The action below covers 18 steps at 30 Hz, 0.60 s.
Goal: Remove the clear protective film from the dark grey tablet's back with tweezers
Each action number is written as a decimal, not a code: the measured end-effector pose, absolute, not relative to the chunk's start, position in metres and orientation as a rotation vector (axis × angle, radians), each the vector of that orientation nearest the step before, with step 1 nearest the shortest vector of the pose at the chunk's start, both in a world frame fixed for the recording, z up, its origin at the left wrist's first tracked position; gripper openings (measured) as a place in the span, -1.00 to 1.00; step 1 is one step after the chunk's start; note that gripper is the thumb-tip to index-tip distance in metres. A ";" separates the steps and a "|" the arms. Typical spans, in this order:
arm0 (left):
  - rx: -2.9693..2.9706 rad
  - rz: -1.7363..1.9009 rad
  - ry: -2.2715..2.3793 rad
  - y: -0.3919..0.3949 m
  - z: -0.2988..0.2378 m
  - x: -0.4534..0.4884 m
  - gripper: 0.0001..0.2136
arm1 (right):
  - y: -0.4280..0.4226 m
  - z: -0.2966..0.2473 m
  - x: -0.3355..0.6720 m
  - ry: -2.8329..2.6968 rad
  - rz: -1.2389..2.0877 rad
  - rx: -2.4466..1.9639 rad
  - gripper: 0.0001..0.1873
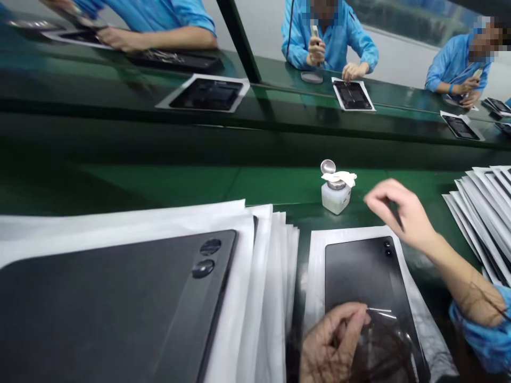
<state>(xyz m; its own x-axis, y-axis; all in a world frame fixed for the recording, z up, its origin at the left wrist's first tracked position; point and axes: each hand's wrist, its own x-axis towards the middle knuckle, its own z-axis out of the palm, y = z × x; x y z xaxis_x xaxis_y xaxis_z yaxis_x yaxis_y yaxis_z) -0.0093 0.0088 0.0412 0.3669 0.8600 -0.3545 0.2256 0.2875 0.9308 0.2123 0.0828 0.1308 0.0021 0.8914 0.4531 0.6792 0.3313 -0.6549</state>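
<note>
1. The black tablet (361, 274) lies between 4 and 5 o'clock in the view, back upward, its two camera lenses near its top right corner. A white sheet (316, 276) is under it.
2. The left hand (334, 340), at 8 o'clock from the tablet's middle, overlaps the tablet's near left side in the view. Thumb and forefinger meet in a pinch; two thin bright lines show just beyond the tips, and I cannot tell whether they are a held item or glints.
3. The right hand (403, 213) is at 1 o'clock from the tablet, just beside its lens corner, fingers curled toward the thumb. I cannot tell whether it grips anything.
4. At 11 o'clock from the tablet stands a white square bottle (334, 199), metal lid flipped up, with a white wipe (346, 177) across its neck.
5. A stack of white sheets (265, 308) topped by another tablet (120, 314) sits at 9 o'clock; a fanned stack (477, 213) lies at 2 o'clock.
6. At 12 o'clock, across the green bench (159, 183), a co-worker (331, 34) touches a dark panel (353, 97).
</note>
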 end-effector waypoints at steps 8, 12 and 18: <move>1.165 0.684 1.148 0.006 0.046 0.008 -0.75 | -0.043 0.099 0.211 -1.806 0.977 -1.594 -0.77; 1.237 0.926 1.129 0.005 0.046 0.013 -0.83 | -0.045 0.092 0.207 -1.799 0.946 -1.570 -0.82; 1.789 0.997 0.823 0.013 0.053 0.008 -0.77 | -0.047 0.087 0.207 -1.805 0.915 -1.510 -0.83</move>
<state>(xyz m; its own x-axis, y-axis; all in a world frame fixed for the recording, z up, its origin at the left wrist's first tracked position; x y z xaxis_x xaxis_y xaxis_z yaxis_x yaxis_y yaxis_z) 0.0084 0.0134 0.0529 0.4532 0.8451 0.2836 0.1182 -0.3724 0.9205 0.2069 -0.0471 0.0869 -0.1662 0.9859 0.0198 0.5667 0.1119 -0.8163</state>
